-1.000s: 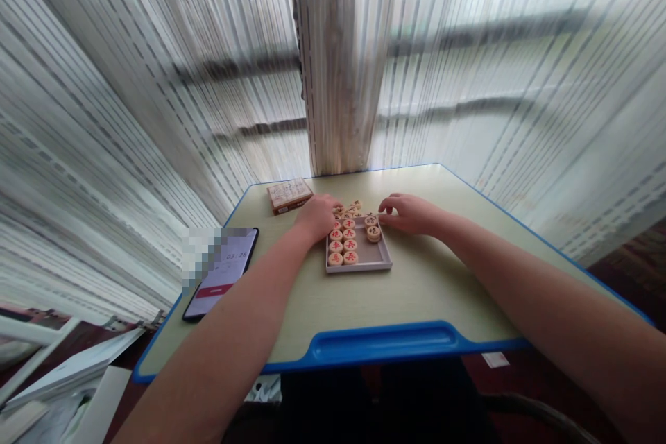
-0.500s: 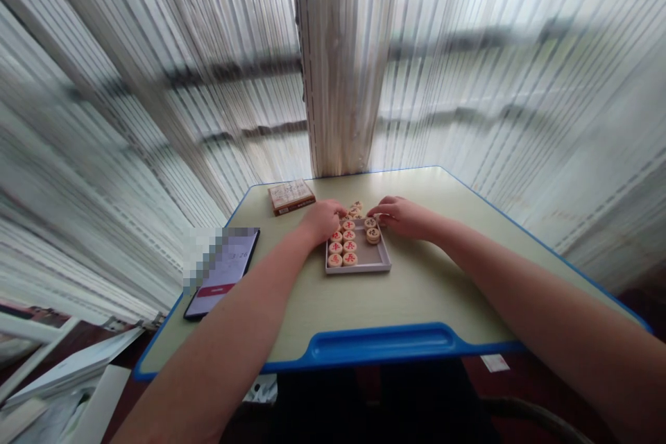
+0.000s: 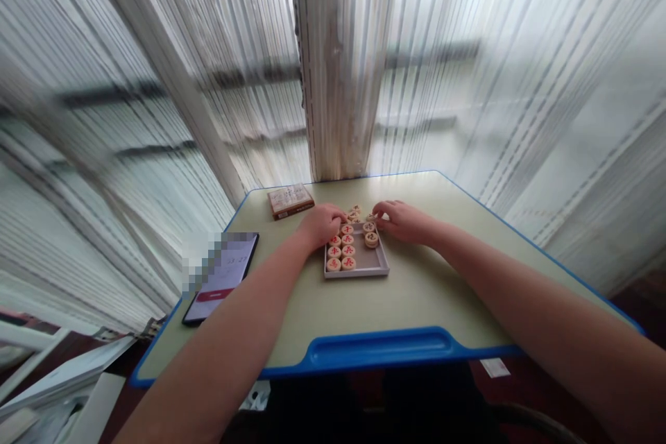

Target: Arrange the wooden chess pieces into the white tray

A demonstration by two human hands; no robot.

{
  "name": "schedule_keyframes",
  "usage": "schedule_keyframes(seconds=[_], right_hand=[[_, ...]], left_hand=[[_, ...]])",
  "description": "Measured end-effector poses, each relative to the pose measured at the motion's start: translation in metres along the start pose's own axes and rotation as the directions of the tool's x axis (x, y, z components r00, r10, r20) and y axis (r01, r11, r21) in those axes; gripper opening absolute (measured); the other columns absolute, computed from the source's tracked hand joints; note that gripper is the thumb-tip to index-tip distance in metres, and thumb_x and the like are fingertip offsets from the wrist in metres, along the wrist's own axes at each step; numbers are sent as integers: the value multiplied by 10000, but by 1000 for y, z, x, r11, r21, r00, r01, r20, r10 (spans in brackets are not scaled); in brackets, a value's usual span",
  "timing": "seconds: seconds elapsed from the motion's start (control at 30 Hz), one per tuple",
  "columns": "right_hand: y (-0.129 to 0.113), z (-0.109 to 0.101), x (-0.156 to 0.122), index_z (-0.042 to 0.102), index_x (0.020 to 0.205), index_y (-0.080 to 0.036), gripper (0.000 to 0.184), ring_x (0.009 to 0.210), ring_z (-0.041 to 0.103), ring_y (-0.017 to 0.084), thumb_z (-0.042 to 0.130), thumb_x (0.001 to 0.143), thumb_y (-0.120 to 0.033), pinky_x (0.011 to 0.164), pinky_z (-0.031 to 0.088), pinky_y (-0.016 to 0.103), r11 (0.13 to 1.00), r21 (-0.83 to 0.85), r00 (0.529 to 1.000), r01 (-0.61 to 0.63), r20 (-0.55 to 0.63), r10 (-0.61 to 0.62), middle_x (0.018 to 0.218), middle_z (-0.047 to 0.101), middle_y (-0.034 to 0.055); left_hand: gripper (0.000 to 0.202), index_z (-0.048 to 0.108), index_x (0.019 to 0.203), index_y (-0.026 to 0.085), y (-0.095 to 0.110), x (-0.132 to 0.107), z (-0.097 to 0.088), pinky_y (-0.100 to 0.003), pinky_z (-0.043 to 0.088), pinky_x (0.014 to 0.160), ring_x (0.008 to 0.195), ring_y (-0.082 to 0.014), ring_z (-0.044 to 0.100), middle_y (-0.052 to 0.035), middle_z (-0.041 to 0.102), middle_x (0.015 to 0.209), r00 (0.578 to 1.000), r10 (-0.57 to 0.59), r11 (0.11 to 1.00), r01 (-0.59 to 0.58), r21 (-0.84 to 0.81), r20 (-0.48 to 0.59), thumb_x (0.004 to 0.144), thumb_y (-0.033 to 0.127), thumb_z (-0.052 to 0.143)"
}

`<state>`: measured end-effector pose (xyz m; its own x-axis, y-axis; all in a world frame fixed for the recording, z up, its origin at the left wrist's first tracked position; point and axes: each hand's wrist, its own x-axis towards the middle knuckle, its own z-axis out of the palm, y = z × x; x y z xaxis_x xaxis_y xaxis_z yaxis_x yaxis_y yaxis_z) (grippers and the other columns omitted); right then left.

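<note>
A shallow grey tray (image 3: 372, 266) lies in the middle of the desk with several round wooden chess pieces (image 3: 341, 257) in rows, red characters up. More pieces (image 3: 354, 214) lie loose just beyond the tray. My left hand (image 3: 321, 223) rests at the tray's far left corner, fingers curled over the pieces there. My right hand (image 3: 402, 220) is at the far right corner, its fingertips pinched together on a piece at the tray's far edge.
The desk (image 3: 416, 291) is beige with a blue rim and a blue groove at the near edge. A phone (image 3: 223, 276) with a lit screen lies at the left. A small brown box (image 3: 290, 200) sits at the back left. Striped curtains hang behind.
Both hands have stayed at the far end of the tray, shifting only slightly. My head has tilted, so the desk sits a little lower in view.
</note>
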<state>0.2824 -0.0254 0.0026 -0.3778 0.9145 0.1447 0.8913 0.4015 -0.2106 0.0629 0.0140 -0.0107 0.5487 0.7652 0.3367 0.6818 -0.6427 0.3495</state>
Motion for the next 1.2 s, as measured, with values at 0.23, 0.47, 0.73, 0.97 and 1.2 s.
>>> schedule_keyframes(seconds=[0.23, 0.47, 0.73, 0.97, 1.2], right_hand=[[-5, -5, -2, 627, 1047, -186, 275, 994, 557, 219, 455, 843, -253, 883, 408, 333, 999, 21, 999, 40, 31, -41, 1068, 620, 100], [-6, -10, -2, 712, 863, -200, 318, 907, 550, 205, 416, 777, -122, 835, 407, 313, 991, 25, 991, 130, -24, -129, 916, 630, 77], [-10, -8, -3, 714, 755, -178, 270, 854, 562, 195, 449, 776, -133, 796, 426, 294, 985, 32, 986, 170, -7, -169, 845, 633, 80], [-2, 3, -1, 654, 1145, -216, 455, 1083, 535, 219, 426, 780, -67, 957, 412, 367, 967, 32, 966, 254, -47, -253, 1194, 616, 77], [-8, 5, -2, 673, 1099, -219, 430, 1089, 550, 210, 444, 774, -54, 972, 419, 370, 959, 30, 959, 282, -32, -281, 1203, 627, 54]], left_hand=[[276, 718, 665, 145, 5, -2, -3, -257, 491, 757, 737, -149, 615, -52, 701, 781, 996, 68, 998, -67, 13, -62, 726, 151, 449], [243, 698, 620, 149, 6, -3, -4, -229, 471, 671, 663, -131, 577, -26, 659, 667, 1000, 20, 1000, -20, -5, -18, 699, 155, 468], [256, 661, 554, 132, 14, -5, -5, -221, 442, 619, 606, -127, 547, -31, 635, 597, 999, 49, 999, -49, 24, -7, 707, 183, 463], [323, 728, 695, 164, 4, -1, -8, -252, 475, 770, 774, -159, 616, -45, 711, 795, 994, -74, 994, 80, 73, -79, 686, 131, 407], [344, 736, 711, 165, 2, -2, -10, -253, 474, 752, 754, -160, 617, -45, 715, 767, 992, -115, 985, 121, 125, -55, 696, 143, 394]])
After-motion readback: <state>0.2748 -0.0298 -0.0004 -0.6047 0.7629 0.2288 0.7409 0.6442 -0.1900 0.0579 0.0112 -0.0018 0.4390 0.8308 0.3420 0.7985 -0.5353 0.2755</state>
